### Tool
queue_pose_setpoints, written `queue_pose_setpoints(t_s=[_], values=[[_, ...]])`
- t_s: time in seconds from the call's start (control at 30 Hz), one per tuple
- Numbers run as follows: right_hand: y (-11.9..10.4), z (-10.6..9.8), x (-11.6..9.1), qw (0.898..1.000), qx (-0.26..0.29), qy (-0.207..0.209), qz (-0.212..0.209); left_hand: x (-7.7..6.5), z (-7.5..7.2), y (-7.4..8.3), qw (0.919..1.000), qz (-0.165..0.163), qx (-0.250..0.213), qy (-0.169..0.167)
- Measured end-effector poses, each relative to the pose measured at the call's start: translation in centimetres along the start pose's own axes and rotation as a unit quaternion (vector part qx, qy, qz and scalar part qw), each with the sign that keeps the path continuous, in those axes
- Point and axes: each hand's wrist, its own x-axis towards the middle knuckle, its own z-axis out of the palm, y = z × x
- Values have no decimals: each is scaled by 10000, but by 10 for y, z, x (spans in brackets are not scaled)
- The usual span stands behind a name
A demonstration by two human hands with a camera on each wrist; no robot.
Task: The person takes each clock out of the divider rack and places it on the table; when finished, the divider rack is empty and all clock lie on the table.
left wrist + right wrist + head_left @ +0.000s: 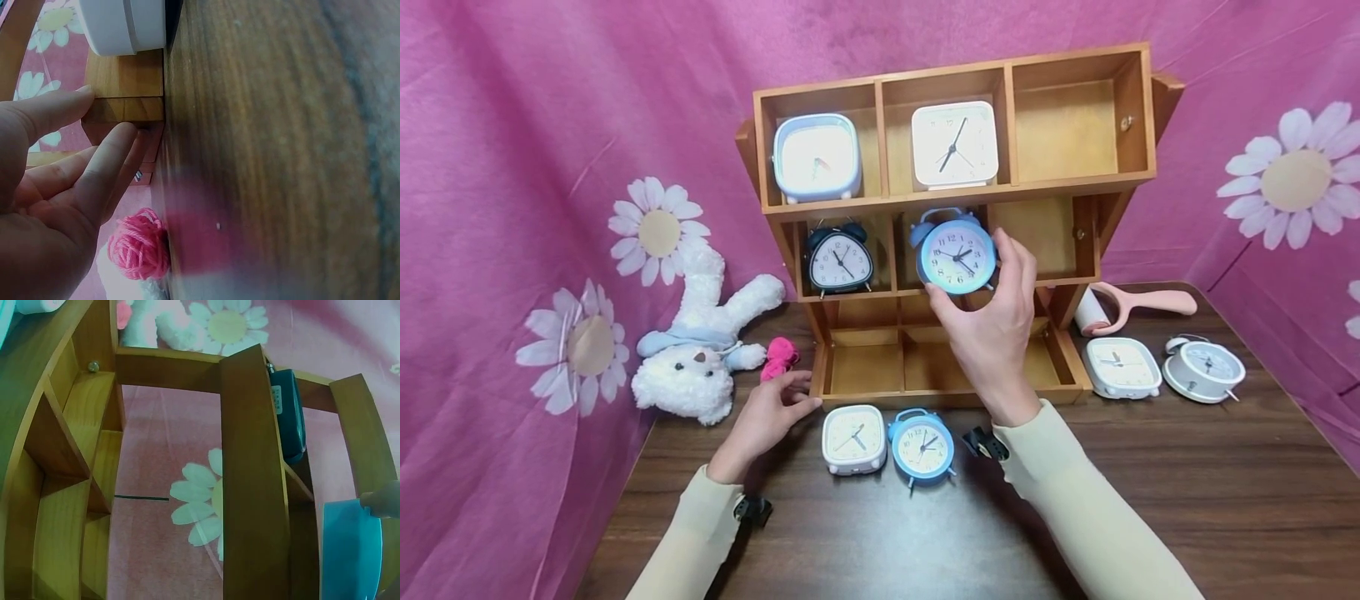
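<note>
My right hand (pixel 1000 317) holds a blue twin-bell alarm clock (pixel 957 257) between thumb and fingers, at the middle compartment of the shelf's middle row. In the right wrist view only a fingertip and the side of that blue clock (pixel 350 550) show. At the lower left front corner of the wooden shelf (pixel 955 398), my left hand (pixel 767 417) rests its thumb and fairly straight fingers against the wood. The left wrist view shows that hand (pixel 62 181) touching the shelf's end (pixel 125 109). A black triangular alarm clock (pixel 841 262) stands in the compartment left of the held clock.
Two square clocks, one blue-rimmed (pixel 816 157) and one white (pixel 955 146), occupy the top row. Before the shelf stand a white clock (pixel 854 440) and another blue clock (pixel 922 448). Rightward are two white clocks (pixel 1122 367) and a lint roller (pixel 1150 302); leftward, a teddy bear (pixel 688 383) and pink yarn (pixel 780 357).
</note>
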Motion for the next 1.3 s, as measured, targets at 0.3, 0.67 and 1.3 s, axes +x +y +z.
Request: queue_pose_setpoints(t_s=[0.3, 0.67, 1.3], values=[[1, -16, -9, 9998, -160, 43, -124, 1, 0, 2, 10000, -11, -20, -2], [10, -29, -19, 9989, -396, -94, -227, 2, 0, 2, 10000, 54, 47, -15], [15, -57, -40, 9976, -644, -92, -233, -1, 0, 1, 10000, 59, 36, -63]])
